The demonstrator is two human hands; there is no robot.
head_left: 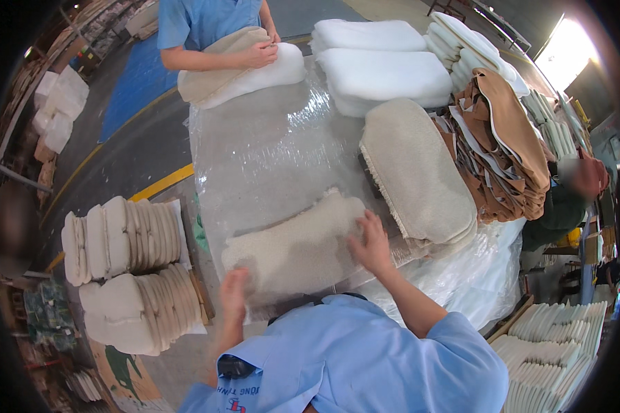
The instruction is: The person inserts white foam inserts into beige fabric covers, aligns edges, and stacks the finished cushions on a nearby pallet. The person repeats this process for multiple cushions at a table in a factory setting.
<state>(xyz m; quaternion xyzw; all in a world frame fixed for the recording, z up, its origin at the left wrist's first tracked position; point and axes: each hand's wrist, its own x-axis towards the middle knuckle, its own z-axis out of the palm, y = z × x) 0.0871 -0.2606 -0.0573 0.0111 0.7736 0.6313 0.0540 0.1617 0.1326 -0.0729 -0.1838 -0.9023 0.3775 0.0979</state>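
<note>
A beige fleecy fabric piece [296, 244] with ragged edges lies flat before me on the plastic-covered table [255, 158]. My right hand [372, 242] is at its right end, fingers spread, with no object in its grasp. At the lower left corner of the piece is my left hand [234, 292], blurred by motion; whether its fingers grip the edge cannot be made out. Just right of the piece rises a stack of similar beige fabric [420, 168].
Across the table a person in blue handles a beige piece [220, 45] over white padding [258, 76]. Folded white padding [386, 72] and brown fabric [510, 138] line the far right. Bundled cream pads [127, 237] stand left; more pads [551, 358] stand lower right.
</note>
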